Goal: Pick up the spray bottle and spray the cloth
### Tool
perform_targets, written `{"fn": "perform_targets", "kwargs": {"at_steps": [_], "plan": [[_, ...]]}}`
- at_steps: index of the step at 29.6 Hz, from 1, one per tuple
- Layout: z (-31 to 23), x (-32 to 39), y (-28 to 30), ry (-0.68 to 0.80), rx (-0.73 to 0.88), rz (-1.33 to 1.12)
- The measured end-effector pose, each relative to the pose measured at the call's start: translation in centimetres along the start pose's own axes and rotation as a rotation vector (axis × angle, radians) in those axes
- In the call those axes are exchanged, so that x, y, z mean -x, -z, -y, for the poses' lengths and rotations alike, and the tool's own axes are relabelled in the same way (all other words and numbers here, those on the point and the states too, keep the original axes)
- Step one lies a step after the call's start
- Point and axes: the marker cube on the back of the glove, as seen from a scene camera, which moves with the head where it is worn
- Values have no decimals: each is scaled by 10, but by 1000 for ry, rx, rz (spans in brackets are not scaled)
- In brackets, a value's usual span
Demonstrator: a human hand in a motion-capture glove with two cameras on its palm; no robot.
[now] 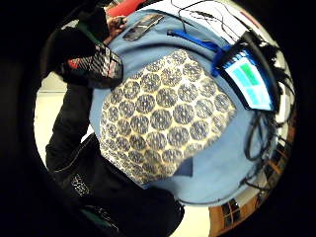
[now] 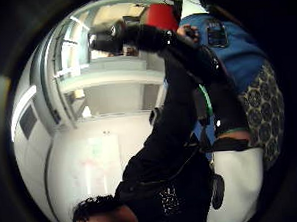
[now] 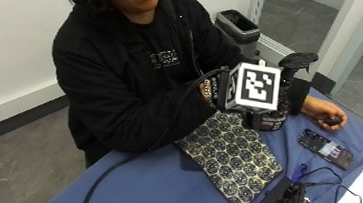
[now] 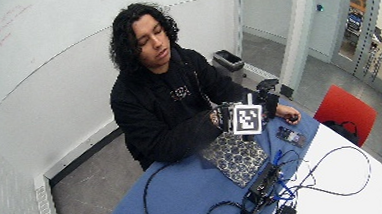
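Cloth (image 3: 233, 156) lies flat on the blue table (image 3: 153, 189) just in front of the person, apparently spread to catch the spray. 1 black spray bottle (image 3: 289, 86) is raised above its far edge at the gloved right hand (image 3: 217, 91); whether the fingers curl round it I cannot tell

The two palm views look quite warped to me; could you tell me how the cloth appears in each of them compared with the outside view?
Little finger side palm view: the cloth bulges like a dome, pattern stretched at the middle. Thumb side palm view: only a squeezed strip of it shows at the edge, beside the sleeve. Outside view: it lies flat on the table, edges straight, evenly lit.
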Motion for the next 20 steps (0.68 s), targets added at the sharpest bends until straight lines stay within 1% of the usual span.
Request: {"fn": "perform_targets", "kwargs": {"at_steps": [4, 7, 11, 14, 20], "plan": [[-30, 20, 12, 30, 17, -200], [-48, 29, 20, 31, 13, -285], [-66, 32, 25, 6, 51, -386], [-72, 33, 28, 1, 55, -432], [-72, 31, 29, -12, 66, -433]]}}
